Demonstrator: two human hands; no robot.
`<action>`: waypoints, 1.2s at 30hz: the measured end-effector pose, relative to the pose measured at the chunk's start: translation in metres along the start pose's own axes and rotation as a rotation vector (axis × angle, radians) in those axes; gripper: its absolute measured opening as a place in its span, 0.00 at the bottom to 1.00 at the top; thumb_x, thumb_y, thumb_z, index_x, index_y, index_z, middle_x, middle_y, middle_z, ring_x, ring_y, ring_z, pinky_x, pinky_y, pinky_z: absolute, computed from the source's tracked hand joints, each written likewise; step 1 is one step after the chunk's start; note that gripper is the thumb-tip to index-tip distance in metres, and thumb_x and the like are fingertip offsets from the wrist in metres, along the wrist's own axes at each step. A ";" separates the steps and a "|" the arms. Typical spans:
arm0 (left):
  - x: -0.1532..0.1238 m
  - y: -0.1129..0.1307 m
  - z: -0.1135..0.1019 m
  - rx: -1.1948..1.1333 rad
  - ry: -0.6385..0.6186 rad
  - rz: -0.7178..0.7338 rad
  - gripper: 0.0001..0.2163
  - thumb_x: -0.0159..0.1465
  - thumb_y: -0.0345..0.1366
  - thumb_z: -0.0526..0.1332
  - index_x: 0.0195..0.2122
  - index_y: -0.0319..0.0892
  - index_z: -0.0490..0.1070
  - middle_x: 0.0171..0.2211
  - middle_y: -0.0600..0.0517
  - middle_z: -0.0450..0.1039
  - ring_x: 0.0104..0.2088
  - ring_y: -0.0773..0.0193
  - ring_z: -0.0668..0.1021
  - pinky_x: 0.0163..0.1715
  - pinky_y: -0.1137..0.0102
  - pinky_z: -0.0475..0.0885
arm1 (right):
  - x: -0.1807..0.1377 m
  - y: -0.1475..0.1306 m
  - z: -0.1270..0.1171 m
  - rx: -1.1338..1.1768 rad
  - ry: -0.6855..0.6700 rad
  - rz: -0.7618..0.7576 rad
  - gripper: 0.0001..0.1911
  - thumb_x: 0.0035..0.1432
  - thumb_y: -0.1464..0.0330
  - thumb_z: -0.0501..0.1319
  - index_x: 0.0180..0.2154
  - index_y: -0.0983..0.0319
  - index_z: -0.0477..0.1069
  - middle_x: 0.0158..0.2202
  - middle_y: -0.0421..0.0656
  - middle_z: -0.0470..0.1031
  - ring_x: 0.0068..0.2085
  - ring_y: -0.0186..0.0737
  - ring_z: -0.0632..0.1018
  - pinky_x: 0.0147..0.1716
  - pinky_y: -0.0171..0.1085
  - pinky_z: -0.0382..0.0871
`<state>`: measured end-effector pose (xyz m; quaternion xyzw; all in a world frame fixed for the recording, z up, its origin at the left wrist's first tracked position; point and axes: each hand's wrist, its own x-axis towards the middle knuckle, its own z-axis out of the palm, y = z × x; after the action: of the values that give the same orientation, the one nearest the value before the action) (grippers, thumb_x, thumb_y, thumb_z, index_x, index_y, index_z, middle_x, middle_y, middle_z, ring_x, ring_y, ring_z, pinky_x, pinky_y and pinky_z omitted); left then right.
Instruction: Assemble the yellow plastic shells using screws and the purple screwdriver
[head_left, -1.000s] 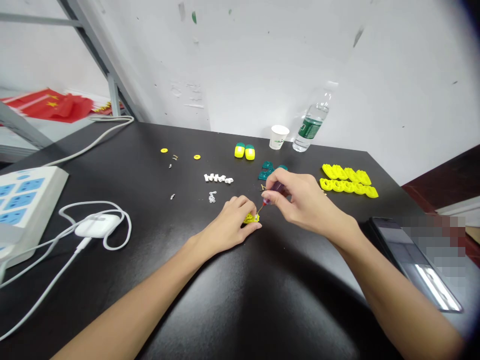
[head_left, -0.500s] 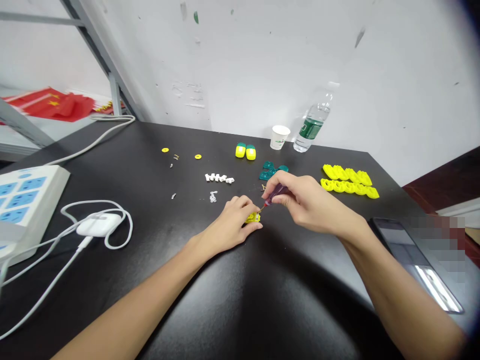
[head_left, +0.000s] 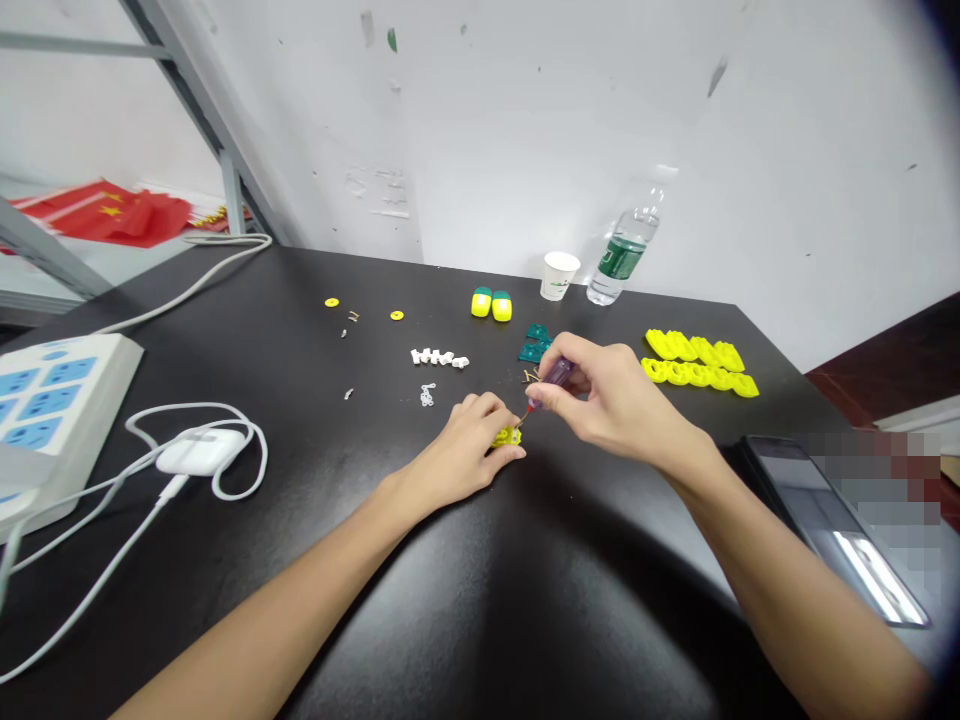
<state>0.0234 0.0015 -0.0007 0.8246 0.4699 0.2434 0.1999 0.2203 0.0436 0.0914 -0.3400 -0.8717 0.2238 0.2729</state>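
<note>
My left hand (head_left: 474,442) is closed round a small yellow plastic shell (head_left: 508,437) and holds it against the black table; the fingers hide part of it. My right hand (head_left: 600,395) grips a screwdriver (head_left: 557,373) with a purple handle, its tip slanting down to the shell's far edge. Beyond my right hand lie dark green plastic pieces (head_left: 534,352) and a few thin brass-coloured bits (head_left: 531,377). Left of them are a row of white plastic parts (head_left: 439,357) and a small cluster of clear pieces (head_left: 427,394).
At the back stand two yellow-green cases (head_left: 491,304), a paper cup (head_left: 560,275) and a water bottle (head_left: 624,250). Yellow shells (head_left: 697,375) lie in rows at right, near a phone (head_left: 836,530). A power strip (head_left: 67,410), white charger (head_left: 199,451) and cables occupy the left.
My right hand has turned slightly, and the screwdriver handle is more exposed. Its tip stays at the yellow shell, which my left hand still holds in place.
</note>
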 end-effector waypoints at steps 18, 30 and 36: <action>0.000 -0.002 -0.001 0.001 -0.005 0.013 0.08 0.67 0.40 0.61 0.44 0.43 0.69 0.45 0.48 0.67 0.43 0.56 0.69 0.49 0.58 0.66 | -0.003 0.000 -0.001 0.047 -0.111 -0.054 0.14 0.67 0.70 0.52 0.53 0.59 0.63 0.43 0.45 0.75 0.38 0.39 0.77 0.39 0.39 0.70; 0.000 -0.003 0.001 0.007 -0.006 0.013 0.08 0.68 0.40 0.61 0.44 0.43 0.68 0.45 0.48 0.67 0.43 0.57 0.69 0.50 0.58 0.66 | -0.005 0.002 -0.013 0.023 -0.230 -0.021 0.10 0.63 0.76 0.53 0.44 0.59 0.66 0.42 0.43 0.76 0.42 0.38 0.78 0.40 0.37 0.71; 0.000 -0.001 0.001 0.002 -0.005 0.008 0.08 0.68 0.39 0.61 0.44 0.42 0.69 0.45 0.48 0.67 0.44 0.56 0.68 0.50 0.58 0.66 | -0.002 0.004 -0.009 -0.020 -0.165 -0.021 0.09 0.62 0.78 0.54 0.41 0.59 0.67 0.37 0.40 0.76 0.38 0.35 0.78 0.36 0.33 0.69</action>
<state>0.0232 0.0021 -0.0019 0.8273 0.4664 0.2417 0.1992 0.2292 0.0464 0.0954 -0.3141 -0.8969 0.2394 0.1992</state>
